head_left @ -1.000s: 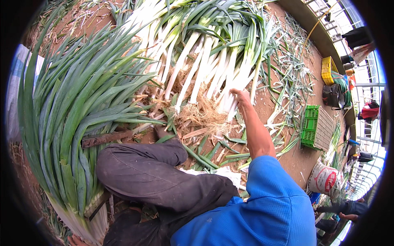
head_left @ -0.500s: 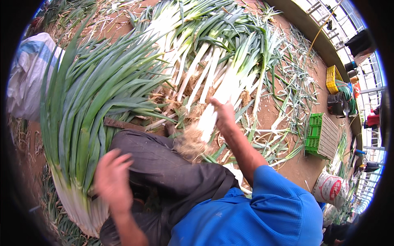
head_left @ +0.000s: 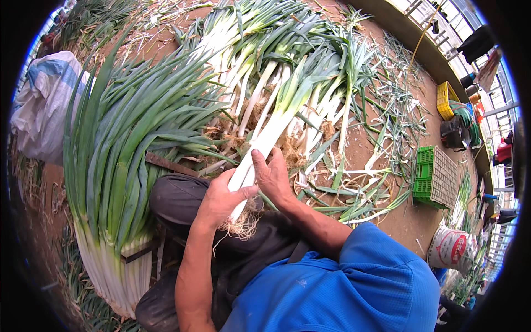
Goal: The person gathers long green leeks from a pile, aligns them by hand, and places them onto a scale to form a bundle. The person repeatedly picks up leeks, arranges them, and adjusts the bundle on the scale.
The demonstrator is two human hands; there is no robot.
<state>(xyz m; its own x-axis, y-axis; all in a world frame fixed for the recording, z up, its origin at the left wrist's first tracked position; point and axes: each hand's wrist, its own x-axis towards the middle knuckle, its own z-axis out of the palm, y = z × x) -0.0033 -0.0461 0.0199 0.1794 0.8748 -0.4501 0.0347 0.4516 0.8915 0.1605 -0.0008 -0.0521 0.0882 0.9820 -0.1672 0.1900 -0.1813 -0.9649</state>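
Both hands grip white-stemmed leeks [head_left: 281,117] held over my lap, their pale roots dangling below. My left hand [head_left: 224,193] is closed near the root end, and my right hand [head_left: 269,176] is wrapped round the stems a little higher. To my left, a large bundle of trimmed leeks [head_left: 110,182] with long green leaves lies on a metal frame [head_left: 133,253]. Beyond my hands, a loose pile of untrimmed leeks [head_left: 249,72], roots attached, spreads over the ground.
A white woven sack [head_left: 41,110] is at the left. Leaf scraps [head_left: 387,99] litter the brown ground [head_left: 404,232]. On the right are a yellow crate [head_left: 447,99], a green crate [head_left: 434,177], a white printed bucket or sack [head_left: 451,249] and bags [head_left: 458,133] along a low wall [head_left: 431,61].
My right hand has drawn leeks out of the pile toward my lap. My left hand has come up from the lower left and closed on their root end.
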